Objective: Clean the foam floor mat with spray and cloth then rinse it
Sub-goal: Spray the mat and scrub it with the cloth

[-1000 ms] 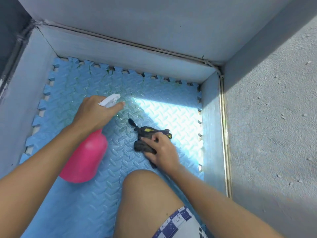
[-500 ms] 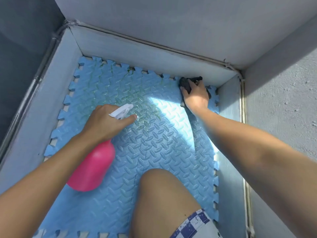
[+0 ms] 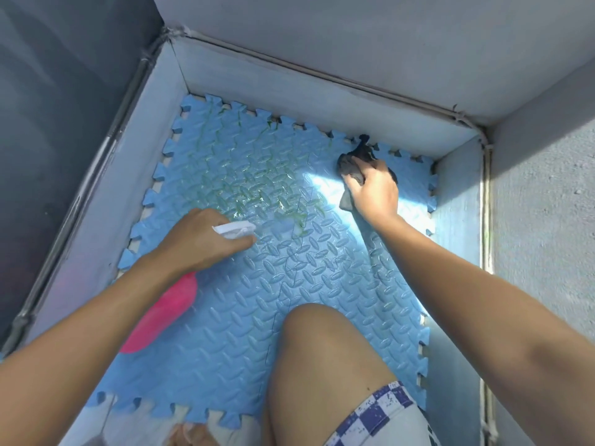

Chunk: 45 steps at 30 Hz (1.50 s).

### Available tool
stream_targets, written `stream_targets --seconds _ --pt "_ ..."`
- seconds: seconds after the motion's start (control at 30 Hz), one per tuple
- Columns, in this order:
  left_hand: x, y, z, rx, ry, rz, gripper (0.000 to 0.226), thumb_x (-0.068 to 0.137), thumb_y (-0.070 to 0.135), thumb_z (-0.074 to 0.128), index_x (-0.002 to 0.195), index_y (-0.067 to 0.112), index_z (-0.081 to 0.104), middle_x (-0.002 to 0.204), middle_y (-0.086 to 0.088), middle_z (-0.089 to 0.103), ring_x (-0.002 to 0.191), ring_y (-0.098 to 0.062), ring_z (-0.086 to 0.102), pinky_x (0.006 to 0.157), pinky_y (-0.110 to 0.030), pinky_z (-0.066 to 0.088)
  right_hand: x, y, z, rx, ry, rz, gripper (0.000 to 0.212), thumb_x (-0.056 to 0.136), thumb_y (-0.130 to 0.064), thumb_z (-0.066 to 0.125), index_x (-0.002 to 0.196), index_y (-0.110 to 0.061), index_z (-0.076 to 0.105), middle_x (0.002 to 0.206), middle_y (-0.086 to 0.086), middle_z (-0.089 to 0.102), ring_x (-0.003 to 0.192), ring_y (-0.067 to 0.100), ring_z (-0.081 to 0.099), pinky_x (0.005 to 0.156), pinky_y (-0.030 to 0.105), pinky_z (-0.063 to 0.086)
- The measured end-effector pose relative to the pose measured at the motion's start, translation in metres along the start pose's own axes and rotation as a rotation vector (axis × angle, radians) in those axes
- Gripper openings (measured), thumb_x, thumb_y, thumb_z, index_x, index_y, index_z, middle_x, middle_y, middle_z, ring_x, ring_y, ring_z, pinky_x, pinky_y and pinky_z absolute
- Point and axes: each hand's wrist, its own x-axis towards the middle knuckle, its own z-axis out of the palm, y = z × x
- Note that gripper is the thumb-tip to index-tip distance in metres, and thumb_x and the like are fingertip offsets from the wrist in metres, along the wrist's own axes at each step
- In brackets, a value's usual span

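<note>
The blue foam mat [image 3: 289, 284] is lying flat on the floor inside a low gray walled space, filling it almost wall to wall. It has a bumpy leaf-like pattern and puzzle-tooth edges. Green smears and wet shine are showing on its far left part, so that part is looking dirty and freshly sprayed. The near part is looking cleaner.

The right hand [image 3: 373, 188] is pressing a dark cloth [image 3: 352, 169] down near the mat's far right corner, fingers closed over it. The left hand [image 3: 203, 239] is gripping a pink spray bottle [image 3: 161, 317] by its white top, pointing it at the middle of the mat. The two hands are well apart. A bare knee [image 3: 322, 349] is resting on the mat's near edge.

Spraying and wiping are both going on, so I think the job is about halfway. The green part is needing more wiping, and rinsing is not yet started.
</note>
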Motion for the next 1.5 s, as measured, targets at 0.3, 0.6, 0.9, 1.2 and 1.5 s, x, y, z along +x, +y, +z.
stream_targets --seconds 0.3,0.6,0.9,1.2,1.5 --pt "-0.002 -0.010 -0.024 -0.179 0.222 -0.100 0.074 0.063 0.076 0.069 0.056 0.007 0.041 0.058 -0.019 0.036 0.053 -0.022 0.034 0.054 -0.034 0.032 -0.040 -0.008 0.004 0.045 -0.023 0.058 0.048 0.089 -0.059 0.059 0.130 -0.036 0.061 0.118 -0.002 0.054 0.103 0.020 0.057 0.091 0.035 0.050" --pt "0.012 -0.007 -0.024 -0.197 0.244 0.052 0.062 0.079 0.054 0.083 0.058 0.012 0.042 0.053 0.000 0.037 0.050 -0.012 0.034 0.049 -0.024 0.024 -0.083 -0.047 0.037 -0.005 -0.327 -0.960 0.048 0.092 -0.057 0.058 0.132 -0.031 0.063 0.109 0.003 0.055 0.096 0.019 0.053 0.066 0.030 0.052" --pt "0.016 -0.011 -0.022 -0.187 0.243 0.043 0.069 0.073 0.067 0.076 0.064 0.005 0.047 0.058 -0.004 0.041 0.056 -0.017 0.034 0.057 -0.032 0.031 0.049 -0.066 0.030 -0.023 -0.003 -0.122 0.050 0.090 -0.062 0.052 0.131 -0.035 0.061 0.126 0.005 0.053 0.113 0.027 0.055 0.090 0.037 0.053" --pt "0.017 -0.007 -0.025 -0.235 0.239 -0.036 0.060 0.078 0.056 0.082 0.063 0.012 0.044 0.057 0.002 0.036 0.054 -0.015 0.032 0.056 -0.032 0.028 -0.100 -0.055 0.041 0.040 -0.395 -1.181 0.039 0.097 -0.048 0.057 0.130 -0.028 0.064 0.105 0.006 0.057 0.090 0.023 0.055 0.060 0.032 0.047" --pt "0.008 0.000 -0.030 -0.145 0.324 -0.173 0.065 0.080 0.055 0.077 0.055 0.015 0.032 0.050 0.001 0.033 0.052 -0.022 0.034 0.052 -0.034 0.028 0.034 -0.055 0.021 -0.105 -0.088 -0.213 0.047 0.093 -0.058 0.050 0.135 -0.038 0.053 0.119 0.008 0.056 0.105 0.032 0.060 0.080 0.037 0.053"
